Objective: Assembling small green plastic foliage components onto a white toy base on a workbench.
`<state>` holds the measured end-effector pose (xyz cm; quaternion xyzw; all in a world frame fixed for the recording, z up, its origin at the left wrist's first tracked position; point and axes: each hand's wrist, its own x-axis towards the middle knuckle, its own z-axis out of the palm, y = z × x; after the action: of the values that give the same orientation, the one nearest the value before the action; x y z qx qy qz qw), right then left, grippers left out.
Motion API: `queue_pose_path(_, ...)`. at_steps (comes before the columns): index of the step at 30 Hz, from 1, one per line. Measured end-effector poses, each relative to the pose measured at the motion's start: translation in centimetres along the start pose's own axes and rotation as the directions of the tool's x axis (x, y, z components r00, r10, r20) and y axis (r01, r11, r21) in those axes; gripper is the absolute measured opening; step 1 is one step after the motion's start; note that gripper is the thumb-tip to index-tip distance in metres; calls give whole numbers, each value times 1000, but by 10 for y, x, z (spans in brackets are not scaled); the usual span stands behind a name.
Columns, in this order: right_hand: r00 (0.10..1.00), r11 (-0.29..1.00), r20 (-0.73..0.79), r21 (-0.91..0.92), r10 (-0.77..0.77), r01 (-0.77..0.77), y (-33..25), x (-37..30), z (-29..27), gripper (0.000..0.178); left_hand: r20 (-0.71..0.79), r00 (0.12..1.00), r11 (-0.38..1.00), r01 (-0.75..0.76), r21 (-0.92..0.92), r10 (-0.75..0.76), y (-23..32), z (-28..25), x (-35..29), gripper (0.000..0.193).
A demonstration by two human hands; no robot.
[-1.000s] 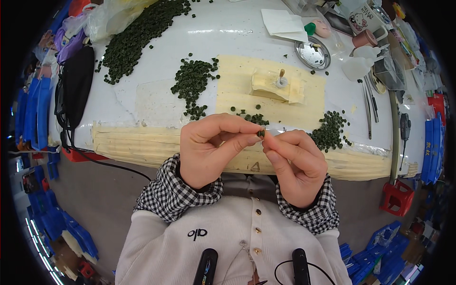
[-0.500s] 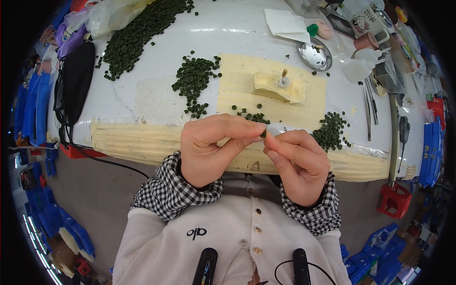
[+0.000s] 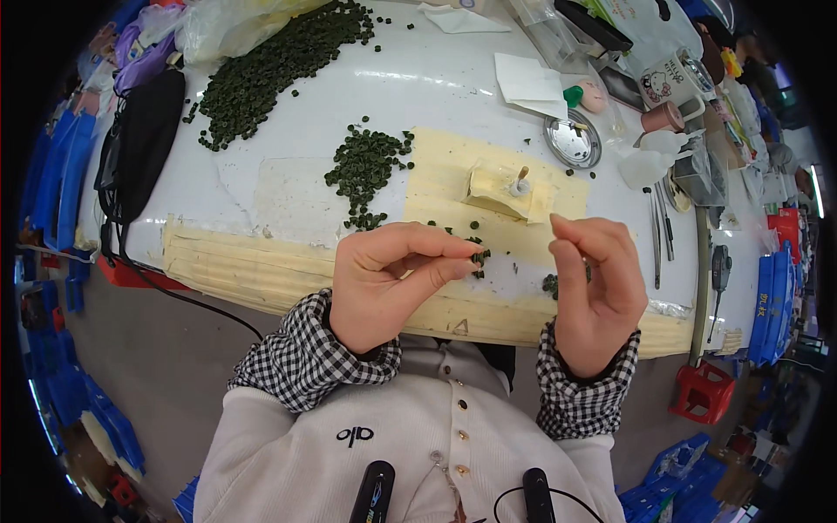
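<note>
My left hand point(image 3: 379, 283) is in a pinch, with a small dark green round piece point(image 3: 479, 257) at its thumb and fingertip. Apart from it, over to the right, my right hand point(image 3: 602, 292) has thumb and forefinger spread slightly, nothing visible between them. A few like pieces lie just behind the left fingertips. Beyond the hands, a block wrapped in yellowish tape point(image 3: 506, 196) with a short upright peg point(image 3: 520, 181) stands on a taped yellow sheet point(image 3: 436, 179). My right hand partly hides another small heap of green pieces point(image 3: 551, 284).
A middle heap point(image 3: 362, 166) and a large far-left pile point(image 3: 270, 74) of green pieces lie on the white table point(image 3: 436, 78). At right are a round metal dish point(image 3: 573, 139), tweezers point(image 3: 656, 240) and white plastic bottles point(image 3: 647, 166). A black pouch point(image 3: 150, 148) lies left.
My right hand has parted from the left, moving right, its thumb and forefinger opening. The left hand keeps its pinch on the green piece. The whole view has shifted slightly.
</note>
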<state>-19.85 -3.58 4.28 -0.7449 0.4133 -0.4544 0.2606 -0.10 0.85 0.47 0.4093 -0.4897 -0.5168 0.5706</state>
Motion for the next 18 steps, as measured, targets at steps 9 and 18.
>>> queue_pose_path(9, 973, 908, 154, -360, -169, 215, 20, 51, 12, 15, -45, 999, 998, -23, -64, 21, -2, 0, 5, 16)
queue_pose_path(18, 958, 942, -54, -207, -280, 264, -17, 40, -5, 10, -36, 999, 998, -25, -54, 23, -3, -3, 3, 17)
